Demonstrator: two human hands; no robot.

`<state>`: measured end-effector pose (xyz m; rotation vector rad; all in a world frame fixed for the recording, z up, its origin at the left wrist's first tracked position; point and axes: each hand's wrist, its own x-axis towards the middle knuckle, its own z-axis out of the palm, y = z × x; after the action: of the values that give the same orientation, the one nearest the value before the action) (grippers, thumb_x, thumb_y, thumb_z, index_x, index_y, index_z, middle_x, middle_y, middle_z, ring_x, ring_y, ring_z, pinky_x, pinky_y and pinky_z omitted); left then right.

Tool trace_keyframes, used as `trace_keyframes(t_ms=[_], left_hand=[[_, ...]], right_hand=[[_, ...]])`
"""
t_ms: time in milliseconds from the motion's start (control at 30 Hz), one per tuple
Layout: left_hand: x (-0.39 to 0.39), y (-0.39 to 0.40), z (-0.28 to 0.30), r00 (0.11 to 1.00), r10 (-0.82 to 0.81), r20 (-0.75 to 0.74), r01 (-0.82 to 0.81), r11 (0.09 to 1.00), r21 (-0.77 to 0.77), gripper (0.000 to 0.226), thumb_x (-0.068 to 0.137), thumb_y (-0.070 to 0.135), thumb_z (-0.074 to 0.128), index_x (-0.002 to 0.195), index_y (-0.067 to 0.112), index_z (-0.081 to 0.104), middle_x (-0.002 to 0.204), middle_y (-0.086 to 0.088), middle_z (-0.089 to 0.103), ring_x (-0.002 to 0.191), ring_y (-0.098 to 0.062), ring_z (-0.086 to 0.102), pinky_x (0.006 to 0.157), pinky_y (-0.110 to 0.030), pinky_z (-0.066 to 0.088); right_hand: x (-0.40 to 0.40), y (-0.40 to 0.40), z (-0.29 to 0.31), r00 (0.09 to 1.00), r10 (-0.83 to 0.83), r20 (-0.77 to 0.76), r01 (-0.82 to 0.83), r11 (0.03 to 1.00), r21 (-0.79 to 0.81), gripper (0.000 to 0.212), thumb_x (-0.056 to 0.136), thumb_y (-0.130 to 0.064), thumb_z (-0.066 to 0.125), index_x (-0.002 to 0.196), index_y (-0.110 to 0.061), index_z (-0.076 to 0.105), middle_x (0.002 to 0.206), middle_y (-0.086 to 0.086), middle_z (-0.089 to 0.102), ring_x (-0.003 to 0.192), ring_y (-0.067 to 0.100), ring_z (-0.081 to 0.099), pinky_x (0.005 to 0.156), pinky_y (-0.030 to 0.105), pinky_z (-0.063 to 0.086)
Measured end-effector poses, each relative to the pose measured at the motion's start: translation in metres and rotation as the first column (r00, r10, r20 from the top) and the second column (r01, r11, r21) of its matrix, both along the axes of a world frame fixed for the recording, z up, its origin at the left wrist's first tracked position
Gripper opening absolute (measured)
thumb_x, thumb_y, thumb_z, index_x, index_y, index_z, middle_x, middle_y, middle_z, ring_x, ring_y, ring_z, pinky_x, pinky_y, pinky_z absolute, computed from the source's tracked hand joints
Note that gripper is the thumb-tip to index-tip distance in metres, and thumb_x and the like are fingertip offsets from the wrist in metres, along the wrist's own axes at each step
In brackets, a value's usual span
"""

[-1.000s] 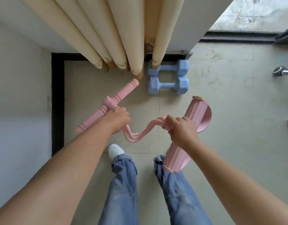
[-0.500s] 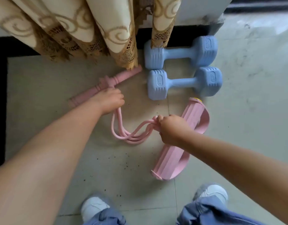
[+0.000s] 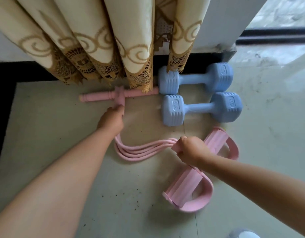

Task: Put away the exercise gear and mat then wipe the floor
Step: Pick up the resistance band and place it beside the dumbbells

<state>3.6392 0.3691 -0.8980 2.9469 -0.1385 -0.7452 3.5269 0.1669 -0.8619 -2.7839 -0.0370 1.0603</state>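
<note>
A pink resistance band lies on the pale tiled floor. Its foam handle bar (image 3: 100,97) rests flat along the wall under the curtain hem. My left hand (image 3: 112,121) is just behind the bar's centre hub, fingers curled over the top of the pink tubes (image 3: 139,152), which sag in a loop on the floor. My right hand (image 3: 189,149) grips the other end of the tubes where they join the ribbed foot pedal (image 3: 186,188), whose straps loop out on either side. Two light blue dumbbells (image 3: 194,79) (image 3: 201,107) lie side by side to the right of the bar.
A cream curtain (image 3: 96,48) with brown lace hem hangs over the wall and touches the bar and the far dumbbell. A black skirting strip (image 3: 4,83) runs along the left and back. Dark specks of dirt (image 3: 129,196) dot the floor. My shoe (image 3: 242,235) shows at bottom right.
I have lowered toward the floor. The handle bar went from tilted in my left hand to flat against the wall, and my left hand slid back to the tubes. My right hand kept its grip.
</note>
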Motion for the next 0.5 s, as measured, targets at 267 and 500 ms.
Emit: trace_keyframes(t_ms=[267, 500], left_hand=[[0.005, -0.003, -0.002, 0.993, 0.113, -0.020, -0.114, 0.973, -0.201, 0.035, 0.092, -0.001, 0.040, 0.125, -0.011, 0.045, 0.140, -0.026, 0.036, 0.126, -0.037, 0.041, 0.098, -0.032, 0.036], [0.025, -0.003, 0.008, 0.977, 0.095, -0.191, -0.137, 0.966, -0.220, 0.043, 0.096, -0.002, 0.034, 0.139, 0.003, 0.040, 0.159, -0.010, 0.011, 0.139, -0.029, 0.030, 0.104, -0.024, 0.031]], right_hand=[[-0.003, 0.020, -0.013, 0.976, -0.018, 0.215, -0.011, 0.991, 0.132, 0.028, 0.091, -0.017, 0.047, 0.116, -0.006, 0.040, 0.108, 0.019, 0.063, 0.099, 0.035, 0.057, 0.064, 0.031, 0.028], [0.022, 0.067, -0.015, 0.955, -0.138, 0.262, 0.090, 0.978, 0.186, 0.026, 0.090, -0.006, 0.044, 0.115, -0.003, 0.039, 0.113, 0.021, 0.056, 0.102, 0.036, 0.056, 0.067, 0.032, 0.029]])
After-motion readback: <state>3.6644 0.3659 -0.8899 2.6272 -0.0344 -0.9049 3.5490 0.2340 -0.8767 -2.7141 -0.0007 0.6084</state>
